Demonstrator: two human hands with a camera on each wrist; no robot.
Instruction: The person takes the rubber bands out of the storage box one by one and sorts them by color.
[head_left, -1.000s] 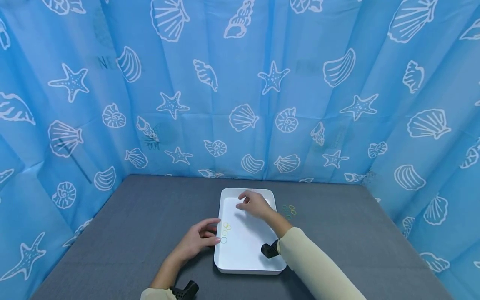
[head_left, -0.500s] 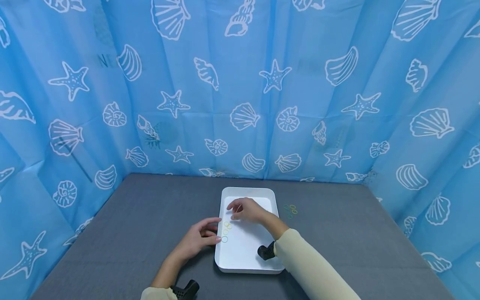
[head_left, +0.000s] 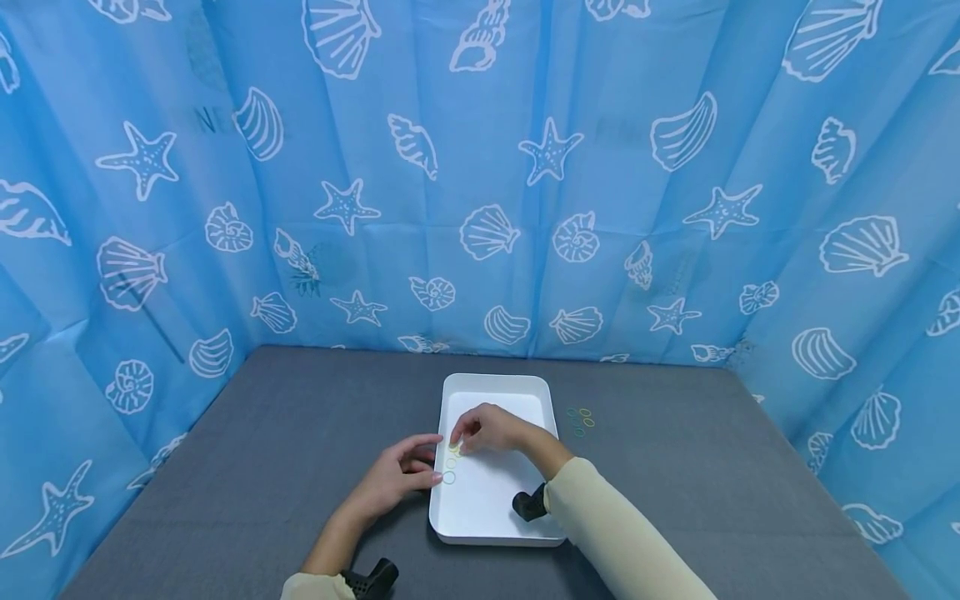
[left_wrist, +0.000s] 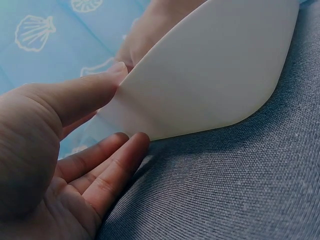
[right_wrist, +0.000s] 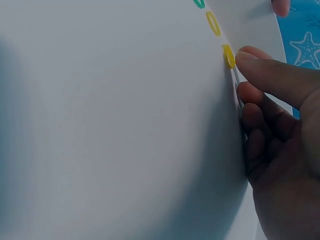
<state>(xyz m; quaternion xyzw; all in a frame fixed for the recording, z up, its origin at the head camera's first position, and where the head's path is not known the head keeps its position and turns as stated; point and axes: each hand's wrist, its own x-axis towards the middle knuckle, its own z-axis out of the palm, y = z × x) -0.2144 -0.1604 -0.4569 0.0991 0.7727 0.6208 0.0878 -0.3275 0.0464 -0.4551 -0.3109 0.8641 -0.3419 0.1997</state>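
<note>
Reaching across the shallow white rectangular plastic tray (head_left: 495,508), the right hand (head_left: 491,429) has its fingers curled down with the fingertips (right_wrist: 260,62) at a small yellow rubber ring (right_wrist: 228,56) that lies on the tray floor near the left wall. Whether the ring is actually pinched or only touched cannot be told. Two more small rings lie in a row with it along that wall — another yellow ring (right_wrist: 213,23) and a green ring (head_left: 448,477) closest to the person.

At the tray's left wall rests the left hand (head_left: 397,479), fingers straight and relaxed: the thumb (left_wrist: 87,92) lies against the rim and the other fingers lie flat on the grey fabric-covered worktop (head_left: 285,442) beside the wall, holding nothing. Both hands are close together, with only the tray wall and the row of rings between them.

On the worktop just to the right of the tray sits a small cluster of loose green and yellow rings (head_left: 580,421). Around the worktop hangs a blue curtain printed with white shells and starfish (head_left: 480,167).
</note>
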